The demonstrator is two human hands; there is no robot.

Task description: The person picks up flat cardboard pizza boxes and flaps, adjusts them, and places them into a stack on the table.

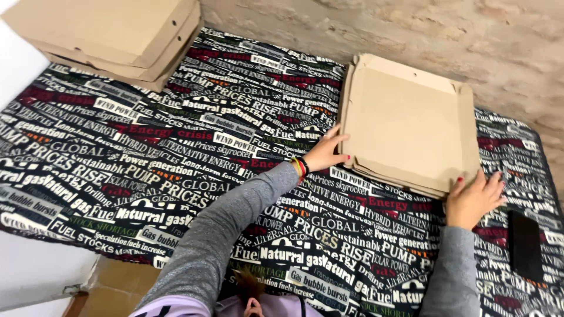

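Observation:
A stack of flat brown cardboard box blanks (408, 123) lies on the table at the right. My left hand (326, 152) rests against the stack's left edge, fingers spread, with a striped band on the wrist. My right hand (473, 198) touches the stack's near right corner, fingers apart on the cloth. Neither hand has closed around anything. Both arms wear grey sleeves.
The table carries a black cloth (176, 170) printed with white and red lettering. Folded cardboard boxes (111, 35) are piled at the far left corner. A dark flat phone (524, 243) lies at the right edge. A rough plaster wall (411, 29) runs behind.

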